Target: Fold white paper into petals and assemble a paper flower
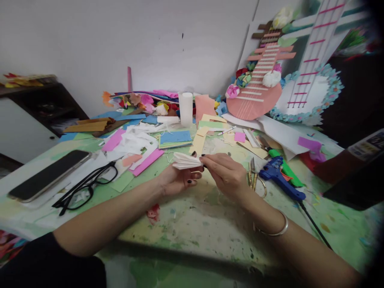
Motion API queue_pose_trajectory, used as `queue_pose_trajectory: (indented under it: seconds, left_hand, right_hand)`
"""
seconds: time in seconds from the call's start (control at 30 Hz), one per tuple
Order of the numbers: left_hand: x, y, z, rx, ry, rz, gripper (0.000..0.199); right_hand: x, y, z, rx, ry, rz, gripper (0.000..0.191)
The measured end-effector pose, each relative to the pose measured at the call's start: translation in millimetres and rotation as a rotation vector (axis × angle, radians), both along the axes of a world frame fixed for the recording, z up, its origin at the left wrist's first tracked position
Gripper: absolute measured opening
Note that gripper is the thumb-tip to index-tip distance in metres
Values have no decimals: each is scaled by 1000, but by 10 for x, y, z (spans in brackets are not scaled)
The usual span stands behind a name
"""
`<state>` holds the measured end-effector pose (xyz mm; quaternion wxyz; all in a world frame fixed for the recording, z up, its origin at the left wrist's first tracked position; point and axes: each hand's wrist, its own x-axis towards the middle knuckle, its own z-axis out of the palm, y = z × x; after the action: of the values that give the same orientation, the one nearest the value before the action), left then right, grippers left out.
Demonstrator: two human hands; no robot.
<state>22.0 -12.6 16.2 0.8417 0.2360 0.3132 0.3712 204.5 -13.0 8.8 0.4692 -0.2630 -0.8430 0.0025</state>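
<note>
A small stack of white pleated paper (186, 161) is held between both hands above the middle of the table. My left hand (177, 180) cradles it from below, its fingers curled around the lower side. My right hand (223, 172) pinches the paper's right end between thumb and forefinger. A thin white thread (168, 157) hangs near the paper's left end. Just right of my right hand lie gold-handled scissors (254, 180), and beyond them a blue glue gun (277, 176) with a black cord.
Black glasses (87, 186) and a phone (49, 174) lie at the left. Paper scraps, a blue paper stack (175, 137) and a white cylinder (186, 109) stand farther back. Paper instruments (255, 92) lean on the wall at right. A dark box (357, 176) stands at the right edge.
</note>
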Motion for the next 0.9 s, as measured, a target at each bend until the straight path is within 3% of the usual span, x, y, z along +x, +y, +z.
queue_pose_trajectory:
  seconds: [0.2,0.3,0.43,0.6,0.9]
  left_hand:
    - [-173,85,47,267,209,-189,26]
    - [-191,90,67,355,299,-224,24]
    - [-174,88,76,509,471,-155,18]
    - [-168,98,84,669,682,-26,21]
    - [-150,61,164,823,972,-66,20]
  right_hand:
    - [99,79,-36,123,-80,173,36]
    - [92,83,-29,93,-123,190,33]
    - [59,75,-7,5,-63,186,34]
    - [100,151,3,-19,-1,41,32]
    - [175,233,124,114,-308,107,26]
